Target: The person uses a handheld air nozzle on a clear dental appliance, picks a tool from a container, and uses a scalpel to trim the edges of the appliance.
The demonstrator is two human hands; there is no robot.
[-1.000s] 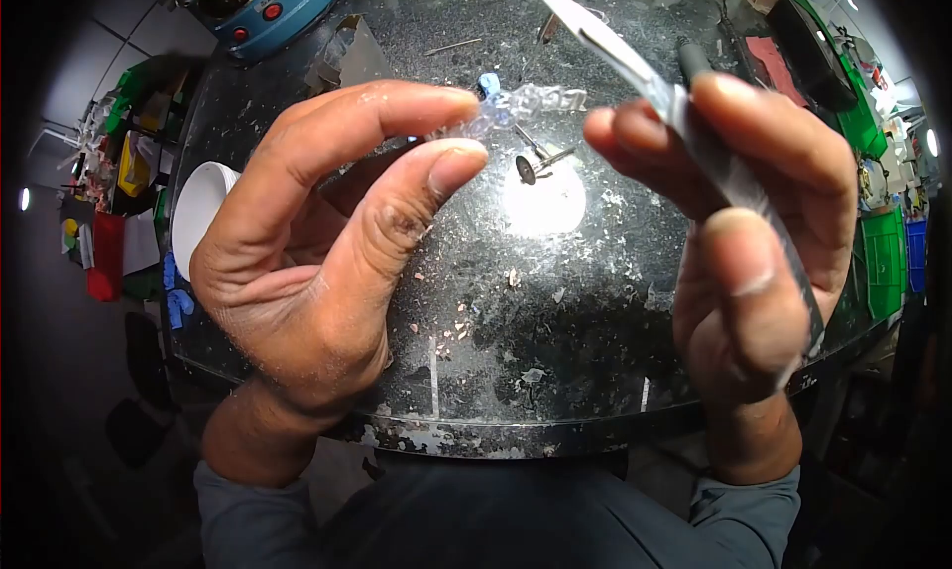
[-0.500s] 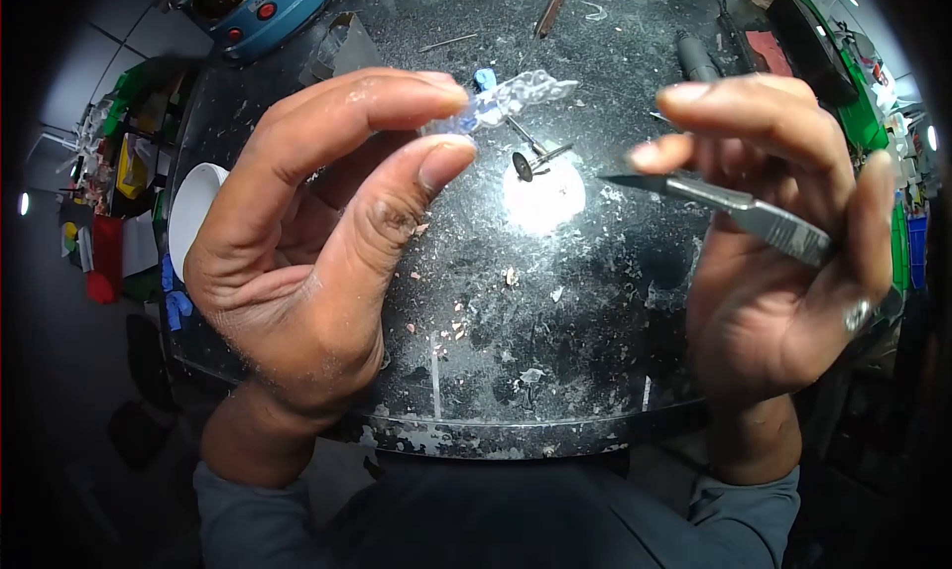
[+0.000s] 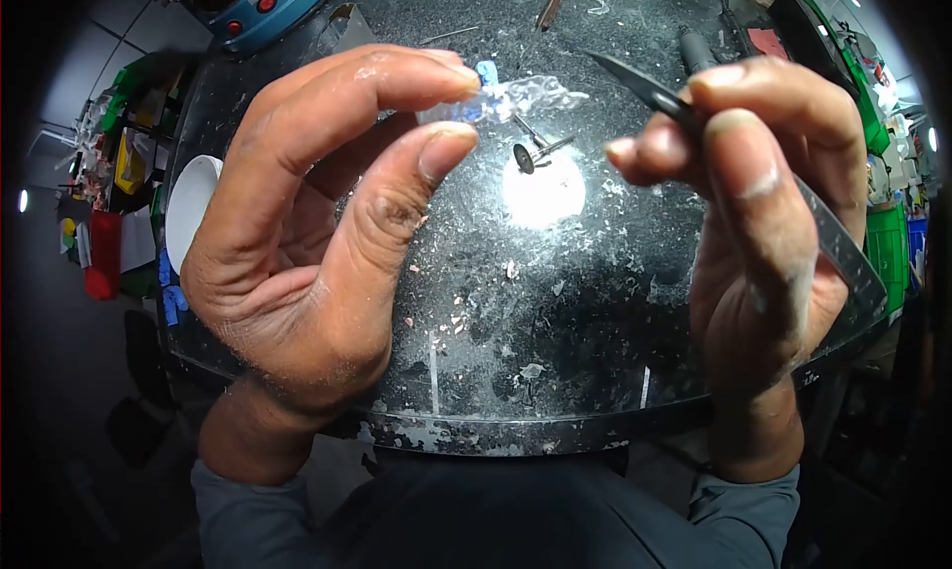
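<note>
My left hand (image 3: 322,212) pinches a clear plastic dental aligner (image 3: 535,95) between thumb and forefinger, with its toothed end pointing right. My right hand (image 3: 778,202) is closed around a scalpel (image 3: 633,79), thumb and forefinger pressed on its handle. The dark blade points up and left, apart from the aligner. Below the aligner, a small disc on a metal shank (image 3: 526,159) lies on the dark worktop (image 3: 585,341), beside a bright patch of light.
A blue machine with red buttons (image 3: 266,4) stands at the back left. A white bowl (image 3: 192,212) is left of my left hand. A grey cylindrical tool (image 3: 696,52) lies at the back right. Chips and dust litter the worktop.
The scalpel has turned in my right hand from lying nearly level to blade up, and my thumb now presses on it. My left hand with the aligner has barely shifted.
</note>
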